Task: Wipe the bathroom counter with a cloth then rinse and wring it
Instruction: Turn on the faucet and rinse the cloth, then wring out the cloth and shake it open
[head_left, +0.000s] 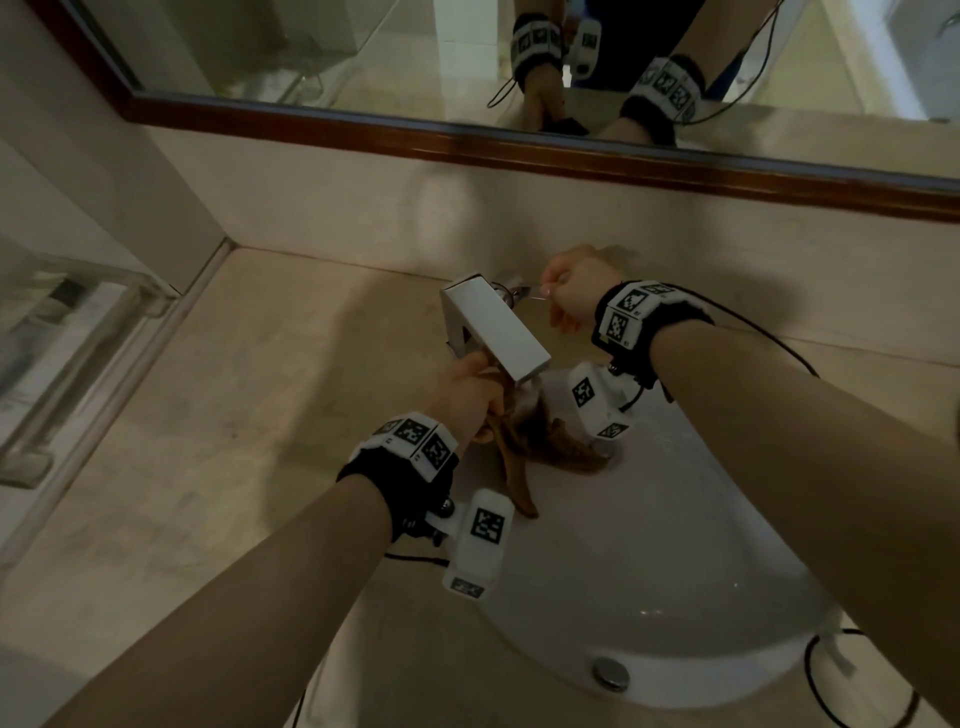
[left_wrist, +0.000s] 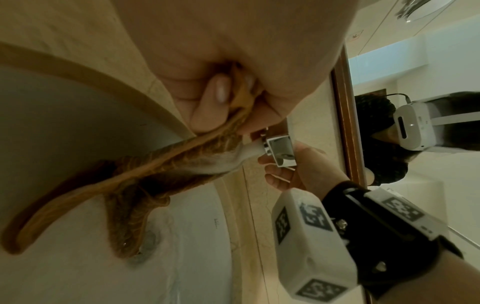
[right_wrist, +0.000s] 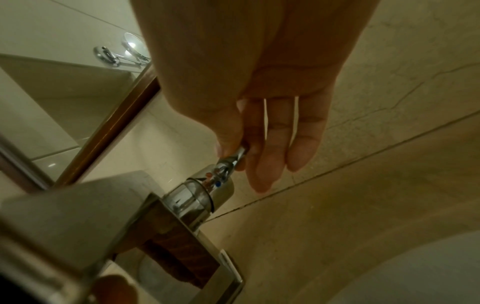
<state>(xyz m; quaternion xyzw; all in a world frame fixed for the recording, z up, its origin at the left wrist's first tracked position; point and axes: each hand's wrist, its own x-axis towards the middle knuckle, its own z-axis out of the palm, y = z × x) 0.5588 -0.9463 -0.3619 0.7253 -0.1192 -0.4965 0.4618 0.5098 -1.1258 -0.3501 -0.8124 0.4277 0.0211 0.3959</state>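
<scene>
A wet brown cloth (head_left: 524, 441) (left_wrist: 155, 174) hangs into the white sink (head_left: 649, 545) under the boxy chrome faucet spout (head_left: 493, 327). My left hand (head_left: 467, 395) (left_wrist: 221, 98) grips its top edge just below the spout, and water (left_wrist: 249, 150) streams onto the cloth. My right hand (head_left: 569, 291) (right_wrist: 233, 152) pinches the thin chrome faucet lever (right_wrist: 237, 157) behind the spout between thumb and forefinger; the other fingers (right_wrist: 301, 144) hang straight.
The beige stone counter (head_left: 234, 415) surrounds the sink, with a backsplash and a wood-framed mirror (head_left: 467, 140) behind. A glass shelf (head_left: 67, 332) sits at the far left. The drain (left_wrist: 148, 242) lies under the cloth's tail; an overflow cap (head_left: 611, 673) sits on the sink's near wall.
</scene>
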